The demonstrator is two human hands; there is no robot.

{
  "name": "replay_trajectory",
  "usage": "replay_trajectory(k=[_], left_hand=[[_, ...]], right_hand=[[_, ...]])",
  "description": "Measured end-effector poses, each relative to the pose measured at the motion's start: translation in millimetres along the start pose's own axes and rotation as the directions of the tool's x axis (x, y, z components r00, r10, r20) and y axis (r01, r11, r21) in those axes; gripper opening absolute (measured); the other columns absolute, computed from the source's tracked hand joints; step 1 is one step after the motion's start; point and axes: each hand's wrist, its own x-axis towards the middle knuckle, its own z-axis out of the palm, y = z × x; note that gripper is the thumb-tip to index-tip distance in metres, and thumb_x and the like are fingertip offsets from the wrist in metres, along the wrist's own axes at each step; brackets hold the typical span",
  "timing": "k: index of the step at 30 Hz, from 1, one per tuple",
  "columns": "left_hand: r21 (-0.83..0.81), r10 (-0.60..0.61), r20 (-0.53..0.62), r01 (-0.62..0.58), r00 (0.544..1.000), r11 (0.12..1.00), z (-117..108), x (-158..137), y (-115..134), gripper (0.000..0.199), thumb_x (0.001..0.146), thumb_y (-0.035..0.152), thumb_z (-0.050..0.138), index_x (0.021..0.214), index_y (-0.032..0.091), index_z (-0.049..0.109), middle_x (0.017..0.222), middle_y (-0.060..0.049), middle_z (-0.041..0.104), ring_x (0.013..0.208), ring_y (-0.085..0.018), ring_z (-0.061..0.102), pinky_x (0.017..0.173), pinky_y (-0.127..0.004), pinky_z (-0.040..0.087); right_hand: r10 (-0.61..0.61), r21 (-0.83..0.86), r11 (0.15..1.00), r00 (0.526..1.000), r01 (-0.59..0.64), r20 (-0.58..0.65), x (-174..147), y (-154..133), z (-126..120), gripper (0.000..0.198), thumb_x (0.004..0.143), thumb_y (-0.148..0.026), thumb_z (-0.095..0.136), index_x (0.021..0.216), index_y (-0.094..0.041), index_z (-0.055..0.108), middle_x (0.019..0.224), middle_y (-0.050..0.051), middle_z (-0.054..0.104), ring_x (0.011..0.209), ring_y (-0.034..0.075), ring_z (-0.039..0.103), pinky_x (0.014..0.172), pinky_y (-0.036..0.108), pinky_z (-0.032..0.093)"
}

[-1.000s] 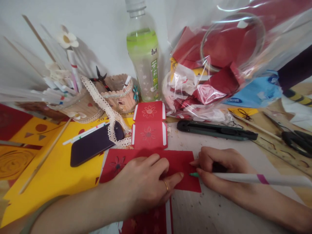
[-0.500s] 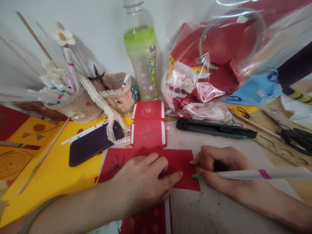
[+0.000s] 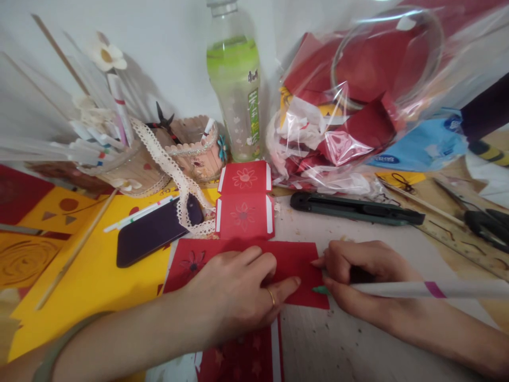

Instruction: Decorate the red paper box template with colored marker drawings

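Observation:
A red paper cut-out lies flat in front of me, with flower designs at its left and on the upper flaps. My left hand rests across it with curled fingers, holding it down, and wears a ring. Between the fingers and thumb of my right hand is a slim white pen with a purple band. Its green tip meets the paper close to the right edge. Below my left hand the paper continues as a strip with star shapes, partly hidden by the wrist.
Behind the paper stand a drink bottle, a clear bag of red scraps and a wooden-stick pot of pens. A utility knife lies beyond my right hand, scissors farther right. On yellow paper rests a dark phone.
The whole view has shifted slightly, so things appear a little farther right. Both hands keep nearly the same pose, and the pen tip stays near the paper's right edge.

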Motion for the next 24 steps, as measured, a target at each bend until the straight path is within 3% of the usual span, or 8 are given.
replay_trajectory(k=[6,14,24], left_hand=[[0.005,0.013,-0.013,-0.013,1.000,1.000,0.4,-0.8,-1.1,0.023,0.092,0.034,0.044,0.112,0.034,0.056,0.074,0.001,0.053,0.067,-0.016,0.048,0.045,-0.022,0.026],[-0.001,0.004,0.021,-0.004,1.000,1.000,-0.9,-1.2,0.3,0.023,0.090,0.035,0.047,0.111,0.035,0.057,0.074,0.001,0.053,0.066,-0.016,0.049,0.043,-0.023,0.023],[0.037,0.013,-0.016,-0.012,1.000,0.999,2.5,-0.8,-1.1,0.026,0.090,0.036,0.047,0.115,0.037,0.054,0.073,0.001,0.051,0.065,-0.016,0.048,0.041,-0.022,0.022]], right_hand=[[-0.056,0.018,0.998,0.998,0.055,0.023,1.3,0.3,-1.3,0.024,0.070,-0.009,0.047,0.058,-0.022,0.030,0.051,-0.006,0.040,0.048,0.010,0.038,0.044,0.022,0.030],[-0.041,-0.008,0.999,0.999,0.041,0.034,1.9,-1.5,-1.3,0.025,0.069,-0.007,0.046,0.057,-0.022,0.030,0.051,-0.007,0.037,0.047,0.010,0.035,0.044,0.022,0.028],[-0.033,-0.032,0.999,0.999,0.032,-0.003,-1.1,3.1,-1.0,0.025,0.069,-0.010,0.045,0.057,-0.024,0.028,0.049,-0.005,0.037,0.048,0.012,0.038,0.043,0.025,0.028]])
